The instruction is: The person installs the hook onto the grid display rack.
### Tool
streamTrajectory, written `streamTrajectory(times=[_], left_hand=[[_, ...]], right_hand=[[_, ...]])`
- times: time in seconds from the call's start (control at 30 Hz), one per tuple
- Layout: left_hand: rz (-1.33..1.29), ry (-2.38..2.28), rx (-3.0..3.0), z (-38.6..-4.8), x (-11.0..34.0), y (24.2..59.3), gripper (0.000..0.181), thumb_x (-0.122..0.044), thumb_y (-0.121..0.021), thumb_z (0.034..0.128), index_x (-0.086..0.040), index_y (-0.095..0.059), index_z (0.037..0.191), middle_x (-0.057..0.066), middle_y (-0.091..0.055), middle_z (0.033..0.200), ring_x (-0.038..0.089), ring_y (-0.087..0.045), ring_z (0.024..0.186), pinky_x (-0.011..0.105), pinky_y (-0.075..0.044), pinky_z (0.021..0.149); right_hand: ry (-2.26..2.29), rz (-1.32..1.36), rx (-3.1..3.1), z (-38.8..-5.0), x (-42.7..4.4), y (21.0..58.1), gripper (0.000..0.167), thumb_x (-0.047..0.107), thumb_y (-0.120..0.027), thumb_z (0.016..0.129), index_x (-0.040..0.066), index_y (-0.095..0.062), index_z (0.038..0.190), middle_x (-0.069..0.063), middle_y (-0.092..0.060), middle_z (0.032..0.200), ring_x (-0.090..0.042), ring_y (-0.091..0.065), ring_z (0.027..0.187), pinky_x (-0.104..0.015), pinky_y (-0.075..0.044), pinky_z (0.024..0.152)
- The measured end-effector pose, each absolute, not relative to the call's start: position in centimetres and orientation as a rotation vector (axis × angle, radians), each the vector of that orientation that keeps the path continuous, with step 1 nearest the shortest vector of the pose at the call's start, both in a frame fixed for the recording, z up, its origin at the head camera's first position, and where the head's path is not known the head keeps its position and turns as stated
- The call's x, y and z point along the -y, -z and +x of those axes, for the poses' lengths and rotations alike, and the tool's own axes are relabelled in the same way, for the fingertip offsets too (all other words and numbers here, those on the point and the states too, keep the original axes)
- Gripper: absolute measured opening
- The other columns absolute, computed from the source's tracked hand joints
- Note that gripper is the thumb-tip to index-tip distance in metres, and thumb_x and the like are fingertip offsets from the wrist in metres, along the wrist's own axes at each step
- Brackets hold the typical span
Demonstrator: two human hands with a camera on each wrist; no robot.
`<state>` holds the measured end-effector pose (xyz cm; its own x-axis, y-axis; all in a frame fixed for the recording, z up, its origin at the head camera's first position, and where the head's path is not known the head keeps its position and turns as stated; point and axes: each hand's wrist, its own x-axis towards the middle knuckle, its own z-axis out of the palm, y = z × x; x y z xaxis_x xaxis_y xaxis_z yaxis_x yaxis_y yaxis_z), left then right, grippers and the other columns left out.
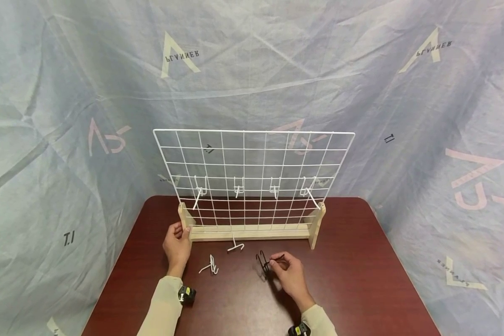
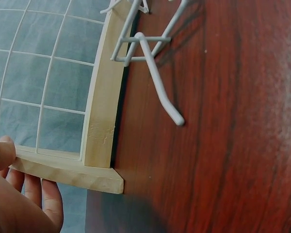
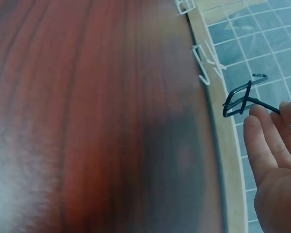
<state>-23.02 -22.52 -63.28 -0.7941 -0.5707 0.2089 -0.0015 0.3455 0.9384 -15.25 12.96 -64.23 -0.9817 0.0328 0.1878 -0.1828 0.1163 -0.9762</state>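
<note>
Rn my L hand (image 1: 178,246) is gripping the wooden stand (image 1: 277,236) by its left post (image 1: 184,213), left of centre in the head view, thumb on one side, fingers on the other. My R hand (image 1: 291,276) is pinching a black wire hook (image 3: 246,99) approx. lower centre of the head view, its bent prongs pointing up-left. The white grid (image 1: 243,164) is rising from the stand mid-frame, w/ four white hooks (image 1: 239,189) hanging in a row across it. One loose white hook (image 1: 212,265) is lying lower left of centre on the dark red surface (image 1: 353,280); another white hook (image 1: 236,247) is sitting nearer the stand's base. Printed grey cloth (image 1: 252,60) is filling the upper frame.
</note>
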Motion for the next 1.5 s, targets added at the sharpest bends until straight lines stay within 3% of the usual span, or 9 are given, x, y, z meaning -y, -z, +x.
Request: streamTrajectory(times=[0.27,0.5,0.7,0.9,1.07,1.3,1.4,1.5], left_hand=[[0.472,1.48,2.105,-23.0,22.6,63.2,0.03,-0.011,-0.073,0.0995,-0.004,-0.067,0.128,0.021,-0.072,0.123,0.039,-0.07,0.115,0.053,-0.055,0.098],[0.475,1.471,2.11,-22.7,22.6,63.3,0.03,-0.012,-0.073,0.1001,-0.004,-0.067,0.129,0.02,-0.072,0.122,0.037,-0.07,0.115,0.045,-0.055,0.094],[0.472,1.465,2.108,-22.8,22.6,63.3,0.029,-0.01,-0.073,0.099,-0.003,-0.068,0.127,0.021,-0.073,0.121,0.038,-0.071,0.113,0.051,-0.055,0.095],[0.474,1.458,2.104,-22.9,22.6,63.2,0.029,-0.01,-0.074,0.0976,-0.003,-0.068,0.125,0.021,-0.074,0.12,0.036,-0.072,0.111,0.051,-0.055,0.095],[0.474,1.454,2.107,-23.0,22.7,63.3,0.029,-0.009,-0.074,0.0977,-0.003,-0.068,0.125,0.021,-0.074,0.12,0.036,-0.072,0.11,0.051,-0.056,0.095],[0.45,1.479,2.108,-22.9,22.7,63.3,0.03,-0.011,-0.074,0.0993,-0.005,-0.068,0.128,0.02,-0.072,0.122,0.037,-0.07,0.114,0.05,-0.054,0.096],[0.452,1.483,2.111,-22.9,22.7,63.3,0.03,-0.012,-0.073,0.0996,-0.005,-0.068,0.128,0.019,-0.072,0.122,0.036,-0.07,0.114,0.047,-0.054,0.095],[0.465,1.481,2.113,-22.9,22.8,63.4,0.029,-0.012,-0.073,0.0997,-0.006,-0.068,0.128,0.018,-0.073,0.122,0.034,-0.071,0.114,0.035,-0.053,0.092]], right_hand=[[-1.839,0.172,2.176,-15.5,-12.9,62.1,0.014,-0.007,-0.08,0.088,0.001,-0.076,0.097,-0.019,-0.079,0.092,-0.027,-0.079,0.082,-0.019,-0.06,0.07],[-1.712,0.188,2.151,-14.8,-12.6,57.9,0.011,-0.014,-0.076,0.088,-0.009,-0.074,0.098,-0.026,-0.078,0.092,-0.041,-0.078,0.081,-0.015,-0.057,0.068],[-1.679,0.182,2.113,-14.4,-12.5,55.1,0.013,-0.016,-0.076,0.087,-0.007,-0.074,0.096,-0.027,-0.078,0.091,-0.024,-0.079,0.081,-0.011,-0.054,0.068],[-1.631,0.141,2.126,-15.2,-12.8,55.9,0.014,-0.014,-0.077,0.087,-0.004,-0.075,0.097,-0.023,-0.079,0.09,-0.031,-0.078,0.079,-0.011,-0.052,0.065],[-1.654,0.169,2.126,-15.7,-13.3,55.9,0.014,-0.005,-0.079,0.09,0.005,-0.077,0.099,-0.016,-0.08,0.092,-0.023,-0.077,0.078,-0.015,-0.053,0.064],[-1.741,0.249,2.059,-16.2,-13.4,55.2,0.01,0.0,-0.077,0.094,0.004,-0.077,0.103,-0.016,-0.08,0.098,-0.018,-0.079,0.085,-0.018,-0.059,0.072],[-1.763,0.25,2.026,-16.4,-13.3,54.9,0.009,-0.001,-0.077,0.094,0.003,-0.076,0.103,-0.02,-0.079,0.099,-0.012,-0.078,0.086,-0.017,-0.059,0.074],[-1.78,0.247,1.987,-16.5,-13.2,54.7,0.01,-0.003,-0.075,0.095,0.0,-0.075,0.104,-0.025,-0.077,0.101,-0.011,-0.079,0.087,-0.018,-0.06,0.076]])
